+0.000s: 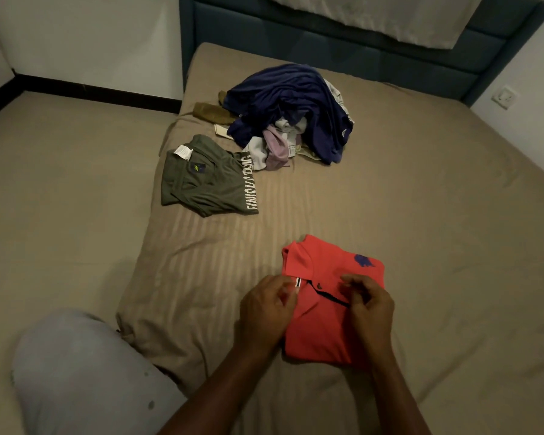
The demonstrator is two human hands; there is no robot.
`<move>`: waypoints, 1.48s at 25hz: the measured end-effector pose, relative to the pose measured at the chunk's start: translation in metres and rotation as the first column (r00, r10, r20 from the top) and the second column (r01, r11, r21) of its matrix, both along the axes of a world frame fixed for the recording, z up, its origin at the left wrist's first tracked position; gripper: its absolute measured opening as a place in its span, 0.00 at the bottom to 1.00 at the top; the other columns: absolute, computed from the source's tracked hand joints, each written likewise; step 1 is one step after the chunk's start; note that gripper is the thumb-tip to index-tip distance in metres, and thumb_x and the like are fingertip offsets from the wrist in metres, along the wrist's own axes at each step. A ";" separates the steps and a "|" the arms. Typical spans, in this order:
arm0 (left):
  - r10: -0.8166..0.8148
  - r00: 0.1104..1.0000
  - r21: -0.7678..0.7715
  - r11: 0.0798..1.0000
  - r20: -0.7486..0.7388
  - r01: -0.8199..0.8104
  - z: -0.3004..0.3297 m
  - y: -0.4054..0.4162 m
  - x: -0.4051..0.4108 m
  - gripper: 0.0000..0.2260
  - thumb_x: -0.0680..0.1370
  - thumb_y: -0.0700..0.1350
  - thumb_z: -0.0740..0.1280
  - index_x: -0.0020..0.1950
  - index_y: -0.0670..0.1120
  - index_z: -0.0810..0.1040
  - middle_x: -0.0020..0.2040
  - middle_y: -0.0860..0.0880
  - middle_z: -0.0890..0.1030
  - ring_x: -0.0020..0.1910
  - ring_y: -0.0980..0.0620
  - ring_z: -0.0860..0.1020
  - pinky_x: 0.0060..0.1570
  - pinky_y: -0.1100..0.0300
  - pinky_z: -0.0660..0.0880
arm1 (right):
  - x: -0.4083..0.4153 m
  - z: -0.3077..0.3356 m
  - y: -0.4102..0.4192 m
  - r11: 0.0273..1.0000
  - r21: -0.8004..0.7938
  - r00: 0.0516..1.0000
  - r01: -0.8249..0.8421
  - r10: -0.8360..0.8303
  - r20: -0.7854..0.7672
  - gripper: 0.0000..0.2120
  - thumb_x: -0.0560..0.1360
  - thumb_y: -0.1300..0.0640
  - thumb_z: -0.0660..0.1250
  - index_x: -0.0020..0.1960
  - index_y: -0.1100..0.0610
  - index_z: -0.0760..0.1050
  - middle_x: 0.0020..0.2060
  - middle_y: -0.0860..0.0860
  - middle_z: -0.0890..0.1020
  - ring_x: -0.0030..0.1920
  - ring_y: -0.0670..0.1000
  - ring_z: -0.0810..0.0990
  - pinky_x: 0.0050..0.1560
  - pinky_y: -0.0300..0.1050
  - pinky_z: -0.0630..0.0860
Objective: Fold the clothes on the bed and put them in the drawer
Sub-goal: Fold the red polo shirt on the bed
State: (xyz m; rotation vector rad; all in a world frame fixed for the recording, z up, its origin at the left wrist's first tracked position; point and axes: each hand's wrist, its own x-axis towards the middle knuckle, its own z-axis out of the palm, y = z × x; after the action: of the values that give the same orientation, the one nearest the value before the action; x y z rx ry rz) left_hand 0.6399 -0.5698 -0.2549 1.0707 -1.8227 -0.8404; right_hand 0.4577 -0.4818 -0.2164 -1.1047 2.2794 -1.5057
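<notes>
while both hands pinch it, left hand (266,304), right hand (369,304), folded red polo (327,315), collar pointing far-left

headboard (358,42): blue, padded | wall socket (503,97): white | pillow (374,14): pale

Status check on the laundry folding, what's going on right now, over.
Left hand and right hand grip red polo, folded. Olive shirt folded. Pile unfolded. Nothing blocking.

Both my bare forearms reach forward and down, close together. My left hand (266,304) has its fingers curled, thumb and fingertips pinching at the collar of the red shirt (324,328). My right hand (369,304) curls the same way, its grip pinching the shirt's front.
</notes>
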 end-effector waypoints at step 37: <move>-0.051 0.997 0.534 0.845 0.052 0.015 -0.003 -0.017 -0.022 0.30 0.65 0.75 0.70 0.56 0.55 0.77 0.48 0.55 0.84 0.46 0.55 0.83 0.48 0.54 0.81 | -0.025 -0.013 0.030 0.795 0.401 0.887 0.455 -0.445 -0.125 0.28 0.73 0.41 0.72 0.63 0.61 0.76 0.57 0.63 0.81 0.56 0.63 0.80 0.56 0.57 0.76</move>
State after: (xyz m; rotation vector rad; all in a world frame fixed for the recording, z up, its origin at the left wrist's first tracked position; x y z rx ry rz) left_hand 0.6183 -0.5869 -0.2577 1.4248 -1.6998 -1.4041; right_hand 0.4325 -0.4514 -0.2295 -0.4774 2.8407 -1.0252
